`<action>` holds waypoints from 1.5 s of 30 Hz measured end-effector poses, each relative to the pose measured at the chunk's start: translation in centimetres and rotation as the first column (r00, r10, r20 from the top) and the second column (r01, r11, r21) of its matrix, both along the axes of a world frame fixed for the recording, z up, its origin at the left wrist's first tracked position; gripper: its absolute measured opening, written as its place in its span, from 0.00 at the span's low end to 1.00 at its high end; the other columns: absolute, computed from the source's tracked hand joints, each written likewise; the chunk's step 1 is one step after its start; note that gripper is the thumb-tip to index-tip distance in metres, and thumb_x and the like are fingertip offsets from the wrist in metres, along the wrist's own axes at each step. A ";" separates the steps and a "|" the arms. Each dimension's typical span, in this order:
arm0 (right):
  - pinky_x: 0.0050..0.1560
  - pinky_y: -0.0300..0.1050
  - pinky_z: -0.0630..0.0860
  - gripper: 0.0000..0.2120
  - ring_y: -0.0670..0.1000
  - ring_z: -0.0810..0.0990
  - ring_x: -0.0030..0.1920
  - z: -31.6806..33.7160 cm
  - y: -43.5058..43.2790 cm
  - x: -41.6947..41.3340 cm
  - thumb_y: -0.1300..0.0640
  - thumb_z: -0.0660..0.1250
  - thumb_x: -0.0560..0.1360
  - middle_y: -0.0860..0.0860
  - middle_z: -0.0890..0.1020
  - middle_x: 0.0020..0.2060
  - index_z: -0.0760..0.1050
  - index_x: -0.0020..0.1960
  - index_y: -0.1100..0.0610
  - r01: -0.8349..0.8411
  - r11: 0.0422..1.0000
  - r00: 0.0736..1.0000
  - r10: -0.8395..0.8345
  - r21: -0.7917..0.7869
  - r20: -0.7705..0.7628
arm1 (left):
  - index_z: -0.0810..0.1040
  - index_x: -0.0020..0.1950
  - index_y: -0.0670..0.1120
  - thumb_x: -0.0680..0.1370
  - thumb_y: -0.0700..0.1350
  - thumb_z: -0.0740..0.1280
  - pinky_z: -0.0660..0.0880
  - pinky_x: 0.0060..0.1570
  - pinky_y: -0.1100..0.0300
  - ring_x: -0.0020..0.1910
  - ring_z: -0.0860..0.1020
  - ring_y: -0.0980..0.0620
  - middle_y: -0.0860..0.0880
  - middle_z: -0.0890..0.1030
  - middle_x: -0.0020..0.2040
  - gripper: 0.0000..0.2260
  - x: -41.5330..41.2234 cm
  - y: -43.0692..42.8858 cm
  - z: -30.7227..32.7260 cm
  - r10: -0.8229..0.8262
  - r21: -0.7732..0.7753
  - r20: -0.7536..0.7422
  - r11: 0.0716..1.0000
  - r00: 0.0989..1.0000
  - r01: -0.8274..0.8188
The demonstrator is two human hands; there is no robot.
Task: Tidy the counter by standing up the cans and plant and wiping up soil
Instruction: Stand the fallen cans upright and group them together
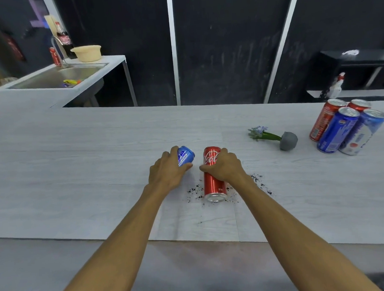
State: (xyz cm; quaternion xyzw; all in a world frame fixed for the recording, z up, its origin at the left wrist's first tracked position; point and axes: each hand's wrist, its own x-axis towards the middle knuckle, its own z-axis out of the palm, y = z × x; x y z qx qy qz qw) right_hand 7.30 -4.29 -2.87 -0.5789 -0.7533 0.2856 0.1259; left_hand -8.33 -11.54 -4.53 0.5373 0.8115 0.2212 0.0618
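Gripping a blue Pepsi can [185,155] mid-counter [77,161], the left hand [168,171] has its fingers clamped around it; the right hand [226,167] clamps a Coca-Cola can [214,184] lying among scattered soil [194,190]. The potted plant [274,138] lies toppled to the right.
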 end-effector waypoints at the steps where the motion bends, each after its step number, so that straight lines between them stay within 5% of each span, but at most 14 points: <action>1: 0.52 0.49 0.74 0.40 0.58 0.76 0.58 0.4 0.3 0.3 0.41 0.73 0.68 0.59 0.73 0.61 0.61 0.69 0.61 0.003 1.000 1.000 -0.003 0.011 -0.019 | 0.63 0.70 0.50 0.76 0.62 0.64 0.73 0.48 0.53 0.52 0.76 0.46 0.46 0.75 0.58 0.28 0.3 0.3 0.5 0.000 0.022 0.015 1.000 1.000 0.000; 11: 0.47 0.44 0.74 0.35 0.52 0.76 0.52 3.7 3.9 6.9 0.47 0.77 0.67 0.55 0.76 0.58 0.64 0.66 0.58 0.139 0.961 0.953 -0.065 0.237 -0.296 | 0.62 0.71 0.51 0.74 0.57 0.69 0.68 0.48 0.58 0.53 0.73 0.50 0.48 0.71 0.60 0.29 7.2 5.4 4.8 -0.121 0.251 0.296 0.967 0.947 0.045; 17: 0.58 0.54 0.77 0.37 0.54 0.77 0.58 4.1 6.0 13.5 0.46 0.77 0.66 0.54 0.76 0.60 0.64 0.68 0.55 0.328 0.898 0.891 -0.191 0.293 -0.411 | 0.62 0.70 0.50 0.74 0.52 0.72 0.72 0.50 0.60 0.55 0.73 0.52 0.48 0.67 0.61 0.29 14.1 9.0 5.6 -0.274 0.340 0.421 0.932 0.865 0.130; 27: 0.62 0.55 0.75 0.36 0.55 0.76 0.62 2.5 9.1 25.1 0.50 0.78 0.67 0.54 0.76 0.64 0.65 0.69 0.56 0.528 0.776 0.807 -0.331 0.345 -0.490 | 0.62 0.72 0.49 0.73 0.51 0.73 0.69 0.52 0.66 0.57 0.69 0.58 0.49 0.70 0.66 0.32 26.8 14.3 4.5 -0.444 0.383 0.501 0.883 0.743 0.270; 30: 0.62 0.52 0.74 0.36 0.54 0.76 0.62 1.8 10.0 28.1 0.52 0.78 0.67 0.53 0.76 0.64 0.65 0.69 0.55 0.534 0.765 0.800 -0.320 0.360 -0.507 | 0.62 0.72 0.49 0.73 0.50 0.74 0.72 0.60 0.62 0.62 0.70 0.55 0.50 0.71 0.65 0.32 30.1 15.7 3.6 -0.482 0.396 0.513 0.867 0.711 0.302; 35: 0.63 0.49 0.74 0.37 0.52 0.75 0.64 0.8 11.4 32.1 0.52 0.78 0.67 0.52 0.75 0.65 0.64 0.70 0.54 0.541 0.761 0.789 -0.312 0.358 -0.530 | 0.62 0.73 0.49 0.73 0.48 0.74 0.72 0.59 0.60 0.66 0.70 0.52 0.49 0.70 0.68 0.33 34.3 17.8 2.5 -0.511 0.409 0.549 0.854 0.661 0.321; 45: 0.60 0.51 0.77 0.37 0.49 0.76 0.61 -0.5 13.7 36.5 0.52 0.79 0.65 0.50 0.76 0.63 0.66 0.69 0.53 0.534 0.763 0.775 -0.271 0.364 -0.570 | 0.60 0.75 0.51 0.72 0.51 0.74 0.72 0.65 0.50 0.69 0.69 0.50 0.50 0.70 0.71 0.36 38.5 20.7 0.5 -0.461 0.430 0.546 0.871 0.700 0.238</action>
